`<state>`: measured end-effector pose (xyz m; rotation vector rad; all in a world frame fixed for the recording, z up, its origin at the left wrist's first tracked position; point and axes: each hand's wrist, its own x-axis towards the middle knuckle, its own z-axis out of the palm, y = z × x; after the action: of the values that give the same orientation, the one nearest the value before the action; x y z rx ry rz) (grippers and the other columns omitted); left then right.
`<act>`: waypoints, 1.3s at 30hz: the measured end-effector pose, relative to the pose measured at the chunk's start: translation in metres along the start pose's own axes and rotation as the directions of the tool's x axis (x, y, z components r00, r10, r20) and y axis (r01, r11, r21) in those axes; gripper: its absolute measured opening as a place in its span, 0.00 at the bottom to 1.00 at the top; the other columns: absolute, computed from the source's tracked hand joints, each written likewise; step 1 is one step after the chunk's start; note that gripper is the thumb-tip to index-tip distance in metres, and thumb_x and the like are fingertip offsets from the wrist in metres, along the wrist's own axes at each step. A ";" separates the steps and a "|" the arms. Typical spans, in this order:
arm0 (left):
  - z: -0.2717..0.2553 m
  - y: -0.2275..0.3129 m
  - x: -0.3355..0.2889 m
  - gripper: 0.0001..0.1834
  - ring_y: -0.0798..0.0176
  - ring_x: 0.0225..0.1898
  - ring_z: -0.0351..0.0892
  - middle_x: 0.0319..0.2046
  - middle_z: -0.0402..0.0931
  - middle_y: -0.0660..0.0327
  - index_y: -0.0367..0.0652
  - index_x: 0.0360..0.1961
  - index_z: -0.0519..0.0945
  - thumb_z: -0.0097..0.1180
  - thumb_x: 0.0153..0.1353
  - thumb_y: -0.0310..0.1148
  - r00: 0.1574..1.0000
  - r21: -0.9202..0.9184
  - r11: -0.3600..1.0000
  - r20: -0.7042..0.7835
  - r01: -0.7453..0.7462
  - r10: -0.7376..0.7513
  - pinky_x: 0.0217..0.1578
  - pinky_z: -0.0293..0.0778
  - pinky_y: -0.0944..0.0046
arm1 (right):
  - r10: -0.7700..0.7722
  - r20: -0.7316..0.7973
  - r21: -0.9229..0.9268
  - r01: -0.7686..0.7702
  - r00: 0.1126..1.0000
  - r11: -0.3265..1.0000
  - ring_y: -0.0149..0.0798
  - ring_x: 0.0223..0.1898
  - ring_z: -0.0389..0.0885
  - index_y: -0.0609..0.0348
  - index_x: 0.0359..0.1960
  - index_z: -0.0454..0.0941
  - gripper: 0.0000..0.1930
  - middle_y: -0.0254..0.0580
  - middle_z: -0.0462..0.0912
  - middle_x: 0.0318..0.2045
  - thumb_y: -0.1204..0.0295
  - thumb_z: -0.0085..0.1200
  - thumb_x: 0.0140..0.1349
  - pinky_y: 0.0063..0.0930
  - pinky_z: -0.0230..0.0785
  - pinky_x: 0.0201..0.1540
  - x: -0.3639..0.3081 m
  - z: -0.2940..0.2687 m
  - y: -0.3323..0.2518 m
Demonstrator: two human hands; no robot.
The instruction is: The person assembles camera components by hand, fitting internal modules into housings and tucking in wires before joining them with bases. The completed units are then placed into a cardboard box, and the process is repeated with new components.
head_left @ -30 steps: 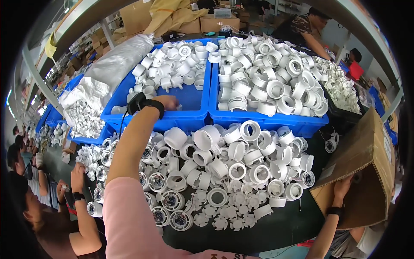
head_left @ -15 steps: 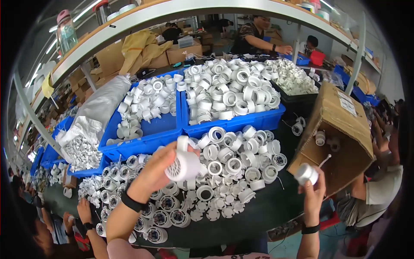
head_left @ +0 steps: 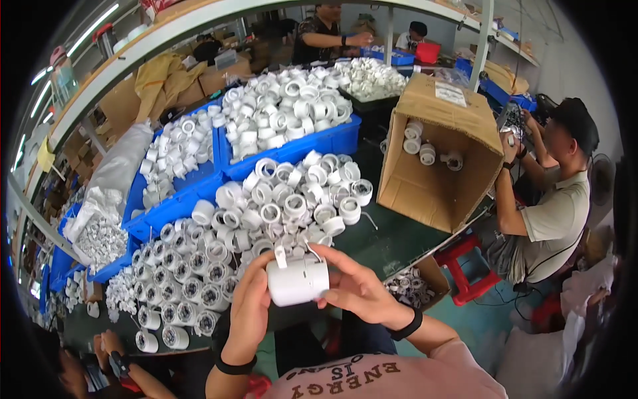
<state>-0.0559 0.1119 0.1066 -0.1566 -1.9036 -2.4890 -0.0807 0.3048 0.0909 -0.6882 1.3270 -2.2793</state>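
The room is a cluttered workshop with a metal-framed shelf (head_left: 156, 33) spanning above and a co-worker (head_left: 551, 213) seated at the right. The dark green desk (head_left: 415, 244) has a flat, smooth-looking surface, largely covered by loose parts. At its right stands an open carton (head_left: 478, 106) with several white units inside; beyond the heap of white rings (head_left: 292, 199) sit two blue bins (head_left: 292, 146) of similar parts. The white cylindrical housing (head_left: 298, 282) is held clear of the desk, in front of the person's body. The left hand (head_left: 251, 299) grasps its left end; the fingers of the right hand (head_left: 362, 292) grip its right end. Expect a light, stiff, probably plastic shell, slightly slippery on its smooth curved wall. Take hold around the barrel with both hands. Avoid loading the small upright tab (head_left: 280, 256) on top, which may snap, or pulling the thin wire (head_left: 312, 251) beside it.
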 end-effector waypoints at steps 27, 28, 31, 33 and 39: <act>-0.005 -0.053 -0.014 0.28 0.62 0.51 0.69 0.51 0.67 0.53 0.34 0.57 0.62 0.33 0.69 0.48 0.990 -0.194 0.978 -0.130 -0.076 0.051 0.52 0.66 0.62 | -0.400 0.068 -0.819 0.280 0.914 0.500 0.30 0.26 0.74 0.67 0.53 0.70 0.32 0.45 0.70 0.42 0.73 0.69 0.44 0.20 0.71 0.25 -0.001 0.020 0.028; -0.007 -0.051 -0.017 0.28 0.62 0.51 0.69 0.51 0.67 0.53 0.34 0.57 0.62 0.33 0.69 0.48 0.989 -0.194 0.978 -0.139 -0.074 0.048 0.52 0.66 0.62 | -0.398 0.078 -0.853 0.268 0.914 0.448 0.30 0.26 0.74 0.66 0.53 0.71 0.32 0.44 0.69 0.42 0.73 0.69 0.44 0.21 0.71 0.25 0.002 0.021 0.031; -0.014 -0.049 -0.031 0.27 0.64 0.52 0.68 0.52 0.66 0.53 0.33 0.59 0.60 0.42 0.67 0.44 0.983 0.085 0.983 -0.065 -0.164 0.169 0.53 0.65 0.63 | -0.409 0.139 -0.876 0.305 0.902 0.373 0.32 0.28 0.74 0.65 0.52 0.71 0.31 0.44 0.68 0.42 0.73 0.69 0.44 0.21 0.71 0.25 0.006 0.028 0.041; -0.024 -0.049 -0.041 0.26 0.68 0.47 0.71 0.47 0.71 0.55 0.32 0.58 0.62 0.50 0.63 0.37 0.984 0.016 1.000 -0.179 -0.015 0.018 0.48 0.68 0.67 | -0.436 0.211 -0.830 0.396 0.875 0.394 0.33 0.33 0.74 0.65 0.53 0.70 0.33 0.45 0.68 0.44 0.74 0.69 0.43 0.21 0.71 0.26 0.008 0.035 0.051; -0.096 -0.039 -0.123 0.20 0.72 0.31 0.76 0.34 0.76 0.62 0.36 0.48 0.69 0.50 0.63 0.40 0.769 0.046 0.995 -0.638 0.091 -0.040 0.26 0.70 0.75 | -0.262 0.102 -0.826 0.228 0.960 0.515 0.31 0.31 0.75 0.65 0.50 0.71 0.25 0.48 0.70 0.46 0.83 0.61 0.47 0.22 0.71 0.31 -0.011 0.006 0.052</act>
<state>0.0561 0.0228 0.0339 0.6849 -1.6960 -2.0895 -0.0625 0.2829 0.0450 -1.1936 2.5154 -1.7011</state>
